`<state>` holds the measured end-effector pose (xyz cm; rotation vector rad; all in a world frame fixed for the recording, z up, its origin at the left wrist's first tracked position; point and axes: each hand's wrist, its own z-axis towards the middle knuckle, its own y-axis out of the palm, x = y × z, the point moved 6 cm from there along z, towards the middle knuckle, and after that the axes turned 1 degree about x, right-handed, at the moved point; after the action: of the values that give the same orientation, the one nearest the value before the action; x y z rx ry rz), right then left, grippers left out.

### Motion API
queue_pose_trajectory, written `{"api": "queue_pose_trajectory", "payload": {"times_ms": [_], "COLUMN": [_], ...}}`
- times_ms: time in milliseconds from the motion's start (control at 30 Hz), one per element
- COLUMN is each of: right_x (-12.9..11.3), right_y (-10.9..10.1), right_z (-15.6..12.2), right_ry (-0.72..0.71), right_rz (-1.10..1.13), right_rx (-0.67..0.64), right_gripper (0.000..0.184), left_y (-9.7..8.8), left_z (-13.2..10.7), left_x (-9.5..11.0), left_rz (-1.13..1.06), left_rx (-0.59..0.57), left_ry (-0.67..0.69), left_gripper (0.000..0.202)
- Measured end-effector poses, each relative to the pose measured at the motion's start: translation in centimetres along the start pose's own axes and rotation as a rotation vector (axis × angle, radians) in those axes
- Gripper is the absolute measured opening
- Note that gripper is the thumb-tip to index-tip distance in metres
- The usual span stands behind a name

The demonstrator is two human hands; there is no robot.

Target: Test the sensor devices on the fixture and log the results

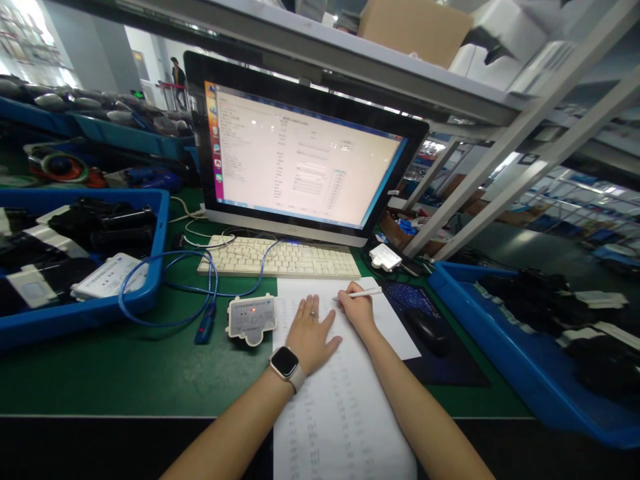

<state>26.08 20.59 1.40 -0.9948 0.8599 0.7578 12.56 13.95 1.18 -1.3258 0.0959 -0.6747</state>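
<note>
A long white sheet of paper with rows of printed text lies on the green mat in front of me. My left hand rests flat on the paper with fingers stretched out; a smartwatch sits on that wrist. My right hand is closed around a white pen, its tip against the upper part of the sheet. A small white device with a lit red light lies just left of the paper, and a blue cable runs from it.
A monitor shows a form, with a white keyboard below it. A black mouse sits on a dark pad at right. Blue trays of black parts flank the desk. A metal shelf frame rises at right.
</note>
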Motion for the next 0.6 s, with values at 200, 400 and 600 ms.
{"api": "queue_pose_trajectory", "payload": {"times_ms": [200, 400, 600], "right_x": [0.06, 0.10, 0.12], "right_y": [0.00, -0.04, -0.15], "right_z": [-0.07, 0.00, -0.03], "right_ry": [0.000, -0.010, -0.015], "right_rz": [-0.025, -0.041, -0.062], "right_rx": [-0.007, -0.009, -0.002], "right_gripper": [0.019, 0.019, 0.019], "left_y": [0.16, 0.02, -0.25], "left_z": [0.04, 0.01, -0.07], "left_x": [-0.07, -0.03, 0.06], "left_rz": [0.000, 0.003, 0.005], "left_rx": [-0.010, -0.015, -0.011], "left_ry": [0.000, -0.006, -0.007], "left_gripper": [0.054, 0.054, 0.053]}}
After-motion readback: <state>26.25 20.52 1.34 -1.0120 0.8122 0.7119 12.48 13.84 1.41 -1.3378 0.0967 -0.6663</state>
